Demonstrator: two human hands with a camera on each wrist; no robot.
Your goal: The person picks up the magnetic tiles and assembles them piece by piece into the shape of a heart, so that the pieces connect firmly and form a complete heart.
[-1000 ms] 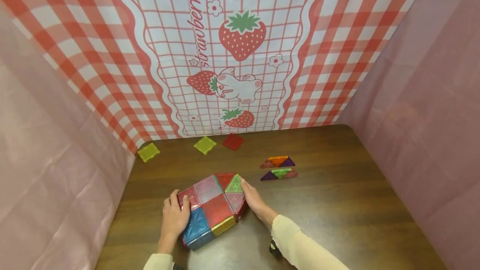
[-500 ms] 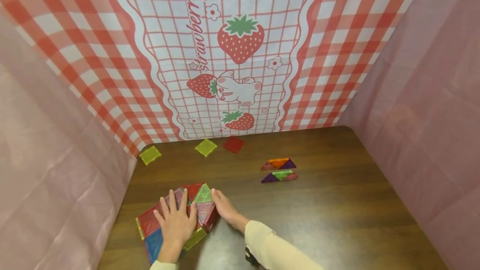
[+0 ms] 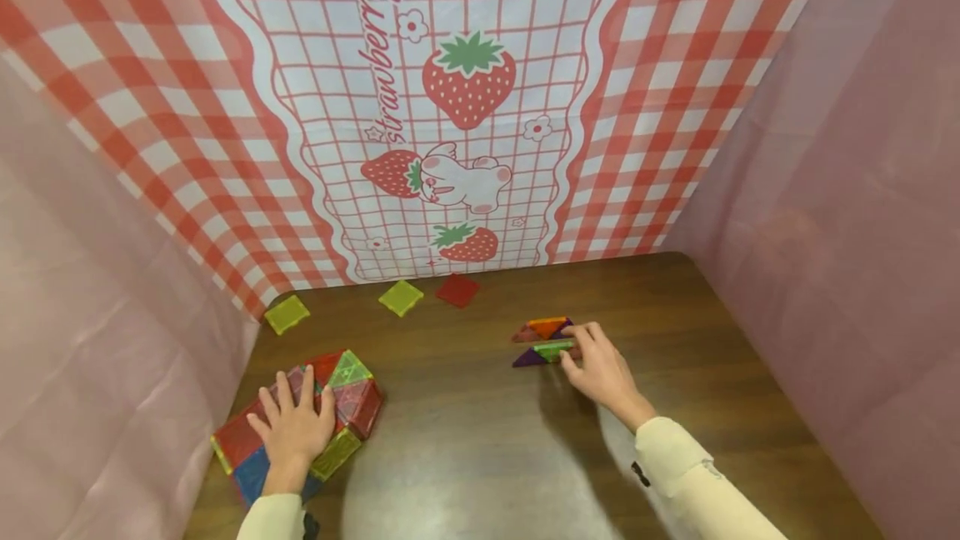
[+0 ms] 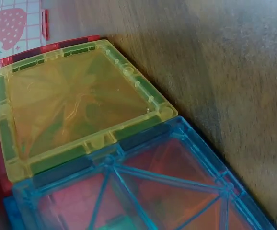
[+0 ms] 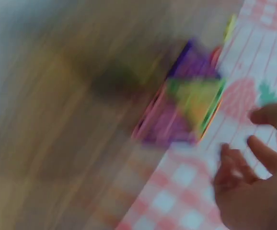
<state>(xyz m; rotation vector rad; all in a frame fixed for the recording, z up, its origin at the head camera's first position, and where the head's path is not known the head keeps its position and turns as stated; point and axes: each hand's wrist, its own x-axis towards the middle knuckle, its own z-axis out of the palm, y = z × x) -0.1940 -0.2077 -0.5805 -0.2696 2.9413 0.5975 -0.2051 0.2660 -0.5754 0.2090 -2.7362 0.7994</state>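
Note:
My left hand (image 3: 295, 432) lies with spread fingers on top of a flat block built of magnetic tiles (image 3: 360, 402), at the left of the table. Its side shows a yellow square tile (image 4: 76, 100) and a blue tile (image 4: 172, 179) in the left wrist view. Over on the right, my right hand (image 3: 603, 373) hovers with bent, parted fingers beside two standing strips of triangle tiles. The front strip (image 3: 551, 351) has purple and green triangles; the back strip (image 3: 546, 327) shows orange. In the blurred right wrist view, a gap separates the fingers from the strips.
Two yellow square tiles (image 3: 401, 297) and a red square tile (image 3: 458, 290) lie along the back of the wooden table (image 3: 465, 440). A strawberry-print cloth (image 3: 465, 107) hangs behind it, and pink cloth (image 3: 810, 215) walls both sides.
The tile block has slid left with my left hand, which moved from its edge onto its top. My right hand let go of the block's right side and moved right to the triangle strips.

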